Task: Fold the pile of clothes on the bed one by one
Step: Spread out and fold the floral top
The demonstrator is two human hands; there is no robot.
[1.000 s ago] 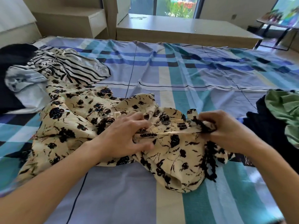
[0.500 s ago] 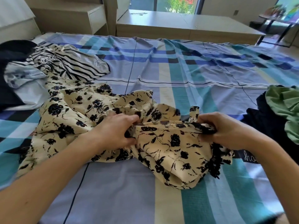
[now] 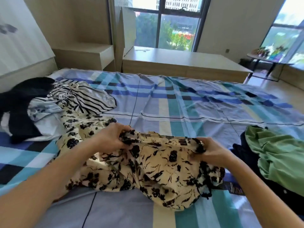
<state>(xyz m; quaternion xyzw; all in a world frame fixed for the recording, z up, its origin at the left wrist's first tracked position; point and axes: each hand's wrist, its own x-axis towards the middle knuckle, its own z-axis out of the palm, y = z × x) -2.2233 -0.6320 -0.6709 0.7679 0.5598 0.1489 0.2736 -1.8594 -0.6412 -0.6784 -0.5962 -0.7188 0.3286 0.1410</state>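
A cream garment with black flower print [image 3: 158,163] lies bunched on the plaid bed sheet [image 3: 181,102] in front of me. My left hand [image 3: 111,137] grips its top edge at the left, and my right hand [image 3: 212,149] grips the same edge at the right, so the edge runs taut between them and is lifted a little. The rest of the garment hangs down and trails left toward a pile of striped [image 3: 88,97], pale blue [image 3: 42,107] and black [image 3: 19,102] clothes.
A green garment [image 3: 279,155] on dark clothes [image 3: 246,155] lies at the right edge of the bed. Beyond the bed stand a low wooden platform [image 3: 181,61], a bedside cabinet [image 3: 85,55] and windows. A small table [image 3: 269,58] stands far right.
Both hands have raised the garment's edge and spread slightly apart. The head camera has tilted up, bringing the windows and wall into view.
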